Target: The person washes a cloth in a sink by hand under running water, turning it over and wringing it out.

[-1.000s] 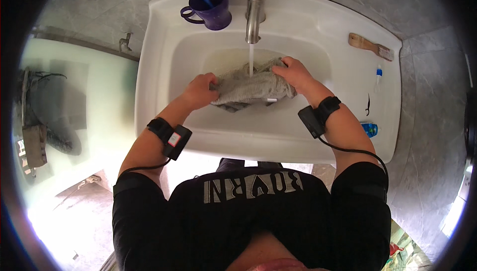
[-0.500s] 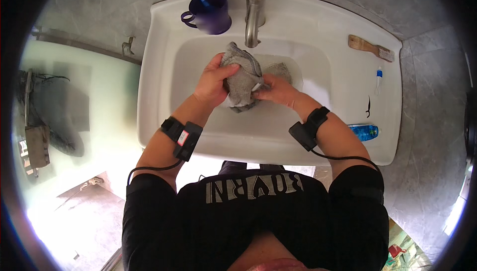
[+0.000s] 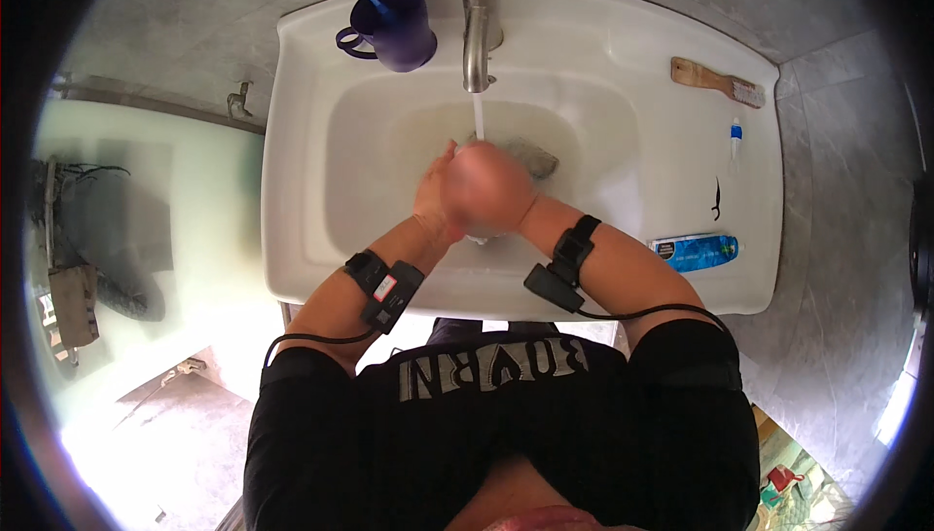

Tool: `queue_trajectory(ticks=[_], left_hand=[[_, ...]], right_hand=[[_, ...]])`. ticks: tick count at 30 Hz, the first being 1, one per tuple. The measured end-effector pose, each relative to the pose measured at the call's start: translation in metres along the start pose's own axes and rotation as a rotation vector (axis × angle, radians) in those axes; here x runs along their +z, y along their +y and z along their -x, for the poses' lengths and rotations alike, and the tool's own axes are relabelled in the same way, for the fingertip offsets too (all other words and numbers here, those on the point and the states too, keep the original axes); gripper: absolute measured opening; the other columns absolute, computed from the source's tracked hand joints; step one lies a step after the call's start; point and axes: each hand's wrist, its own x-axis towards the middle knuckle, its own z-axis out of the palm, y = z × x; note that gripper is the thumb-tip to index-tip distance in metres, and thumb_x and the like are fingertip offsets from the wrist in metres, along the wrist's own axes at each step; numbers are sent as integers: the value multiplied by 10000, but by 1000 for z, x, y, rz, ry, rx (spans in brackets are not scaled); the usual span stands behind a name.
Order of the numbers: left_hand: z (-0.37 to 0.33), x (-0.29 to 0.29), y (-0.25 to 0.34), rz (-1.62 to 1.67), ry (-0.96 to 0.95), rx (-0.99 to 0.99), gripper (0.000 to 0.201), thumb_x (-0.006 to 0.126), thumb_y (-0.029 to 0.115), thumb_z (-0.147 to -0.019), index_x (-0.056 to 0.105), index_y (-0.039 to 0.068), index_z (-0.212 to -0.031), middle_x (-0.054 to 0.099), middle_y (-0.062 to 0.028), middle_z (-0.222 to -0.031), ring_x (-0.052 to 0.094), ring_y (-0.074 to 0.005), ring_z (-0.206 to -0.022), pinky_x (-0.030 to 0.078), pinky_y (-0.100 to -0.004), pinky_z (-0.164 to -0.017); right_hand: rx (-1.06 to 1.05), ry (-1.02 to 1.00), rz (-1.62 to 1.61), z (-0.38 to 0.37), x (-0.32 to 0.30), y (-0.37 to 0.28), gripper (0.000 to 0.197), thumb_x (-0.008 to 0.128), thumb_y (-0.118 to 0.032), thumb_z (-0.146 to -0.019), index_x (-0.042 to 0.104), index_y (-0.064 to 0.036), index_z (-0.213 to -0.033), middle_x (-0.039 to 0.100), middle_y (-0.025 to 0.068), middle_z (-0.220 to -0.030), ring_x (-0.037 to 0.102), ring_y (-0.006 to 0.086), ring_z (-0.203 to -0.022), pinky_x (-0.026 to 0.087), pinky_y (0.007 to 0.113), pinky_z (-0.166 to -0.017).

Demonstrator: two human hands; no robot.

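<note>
well, a white sink (image 3: pixel 584 30) beside grey tiles (image 3: pixel 839 132) holds cloth (image 3: pixel 535 157).

The two bare hands meet in front of the body, the left hand (image 3: pixel 432 195) on the outer left, its fingers angled up and away, and the right hand (image 3: pixel 489 181) beside and partly over it, its back turned up and smeared by blur. How far the fingers of either are curled cannot be told. The left forearm (image 3: pixel 336 299) slants inward to the right, the right forearm (image 3: pixel 628 270) inward to the left; both elbows are bent and spread wide.
</note>
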Motion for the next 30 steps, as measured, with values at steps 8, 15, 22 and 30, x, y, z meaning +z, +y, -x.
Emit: queue_trajectory(ticks=[8, 15, 22, 30], left_hand=[[31, 22, 7, -77, 186, 124, 387, 352, 325, -933, 444, 40, -1179, 528, -116, -1121, 538, -235, -1008, 452, -384, -870], [23, 36, 20, -281, -103, 139, 373, 416, 350, -926, 468, 38, -1122, 573, -88, -1014, 553, -207, -976, 457, -381, -859], [41, 42, 36, -1078, -223, 377, 576, 644, 462, -781, 518, -14, -1080, 588, -65, -922, 551, -160, -869, 448, -297, -776], [60, 33, 71, -1574, 101, 687, 223, 554, -18, -703, 536, 25, -921, 575, -81, -843, 541, -176, -798, 445, -293, -719]], right_hand=[[-6, -171, 19, -5, -3, -38, 163, 561, -164, -778, 473, -33, -739, 526, 167, -717, 517, 379, -681, 427, 426, -592], [521, 4, 113, 1, -29, 54, 227, 514, -213, -863, 492, -15, -756, 537, 120, -754, 503, 298, -655, 423, 348, -626], [685, -185, -684, -22, -58, 2, 168, 505, -197, -874, 570, -48, -914, 531, -2, -847, 473, 103, -824, 401, 260, -748], [596, -284, -249, -24, -119, -23, 168, 523, -84, -822, 572, -63, -981, 542, -7, -889, 482, 81, -800, 403, 221, -737]])
